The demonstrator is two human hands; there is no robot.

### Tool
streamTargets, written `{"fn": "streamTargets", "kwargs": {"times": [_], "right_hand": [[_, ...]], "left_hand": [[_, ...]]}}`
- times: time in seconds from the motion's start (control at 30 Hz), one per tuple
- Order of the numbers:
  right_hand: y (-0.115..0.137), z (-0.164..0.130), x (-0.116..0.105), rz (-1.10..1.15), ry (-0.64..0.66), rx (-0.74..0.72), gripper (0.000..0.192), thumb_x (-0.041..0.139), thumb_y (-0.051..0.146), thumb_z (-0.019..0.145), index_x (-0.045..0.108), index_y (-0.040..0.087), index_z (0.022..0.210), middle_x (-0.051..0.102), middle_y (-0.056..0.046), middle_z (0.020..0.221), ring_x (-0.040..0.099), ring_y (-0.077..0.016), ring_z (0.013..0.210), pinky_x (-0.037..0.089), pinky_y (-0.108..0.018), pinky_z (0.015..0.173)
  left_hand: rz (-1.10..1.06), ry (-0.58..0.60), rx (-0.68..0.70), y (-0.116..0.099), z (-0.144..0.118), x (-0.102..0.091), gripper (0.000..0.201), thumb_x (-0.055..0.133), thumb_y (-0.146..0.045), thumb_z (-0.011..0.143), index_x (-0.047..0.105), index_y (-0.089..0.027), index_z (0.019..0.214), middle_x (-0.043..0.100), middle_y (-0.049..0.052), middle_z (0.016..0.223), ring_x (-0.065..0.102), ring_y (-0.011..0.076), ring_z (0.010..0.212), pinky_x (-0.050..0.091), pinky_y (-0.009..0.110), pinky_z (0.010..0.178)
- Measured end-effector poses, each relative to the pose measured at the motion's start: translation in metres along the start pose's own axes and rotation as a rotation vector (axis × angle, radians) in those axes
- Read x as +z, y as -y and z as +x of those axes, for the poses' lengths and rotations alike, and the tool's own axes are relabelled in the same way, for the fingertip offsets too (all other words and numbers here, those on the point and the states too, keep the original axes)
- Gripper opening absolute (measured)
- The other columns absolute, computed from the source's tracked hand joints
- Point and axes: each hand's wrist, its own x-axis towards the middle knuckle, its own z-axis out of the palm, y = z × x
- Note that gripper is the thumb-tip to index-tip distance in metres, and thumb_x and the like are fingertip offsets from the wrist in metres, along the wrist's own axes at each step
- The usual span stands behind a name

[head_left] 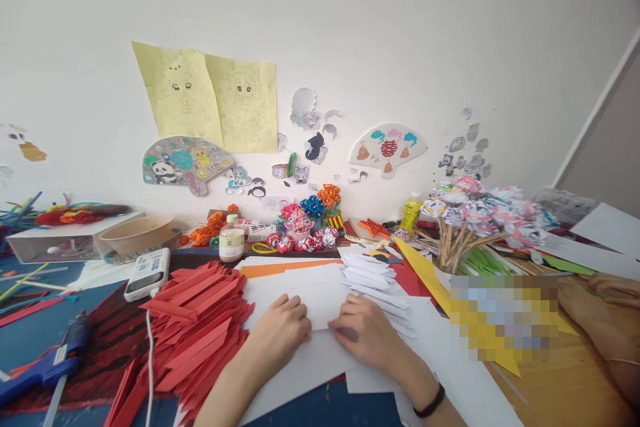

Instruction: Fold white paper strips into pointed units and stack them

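A piece of white paper (320, 310) lies between my two hands, a straight edge or crease running along its near side. My left hand (285, 323), fingers curled, grips its left end. With thumb and fingers pinched together, my right hand (363, 327) holds the right end. Larger white sheets (300, 380) lie underneath. Close to my left forearm is a big heap of folded red paper strips (205, 327). Folded white paper pieces (373, 280) are stacked just beyond my right hand.
At the left are a blue glue gun (65, 353) and a white device (147, 273) with a cable. A small bottle (231, 240) stands behind the red heap. Paper flowers (470, 210) on sticks stand at the right, near another person's hands (595, 310) and a yellow sheet (425, 273).
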Motion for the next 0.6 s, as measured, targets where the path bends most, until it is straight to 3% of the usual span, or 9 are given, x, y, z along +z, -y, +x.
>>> {"fn": "streamTargets", "kwargs": {"times": [0.2,0.37,0.6], "right_hand": [[-0.002,0.0,-0.001,-0.019,0.002,0.034,0.007,0.064,0.026,0.084,0.068,0.021,0.082,0.064,-0.002,0.077,0.054,-0.0188,0.078,0.037,-0.031,0.069],[0.0,0.002,-0.003,-0.034,0.009,0.06,0.01,0.056,0.018,0.088,0.063,0.019,0.081,0.063,-0.002,0.081,0.054,-0.0183,0.08,0.039,-0.03,0.07],[0.008,0.004,-0.009,0.092,-0.086,0.149,0.01,0.05,0.013,0.088,0.058,0.019,0.085,0.061,-0.002,0.084,0.055,-0.0176,0.08,0.042,-0.029,0.071]], "left_hand": [[0.054,-0.024,0.029,0.0,0.0,0.007,0.019,0.052,-0.019,0.09,0.059,-0.017,0.072,0.059,0.002,0.073,0.05,0.0181,0.074,0.031,0.031,0.065],[0.137,-0.029,0.02,0.0,0.002,0.011,0.015,0.051,-0.014,0.089,0.057,-0.017,0.076,0.059,0.003,0.076,0.05,0.0193,0.075,0.032,0.032,0.065],[-0.05,-0.062,-0.189,-0.001,0.002,0.001,0.015,0.044,-0.012,0.092,0.056,-0.018,0.085,0.06,0.002,0.082,0.051,0.0177,0.075,0.034,0.03,0.067]]}}
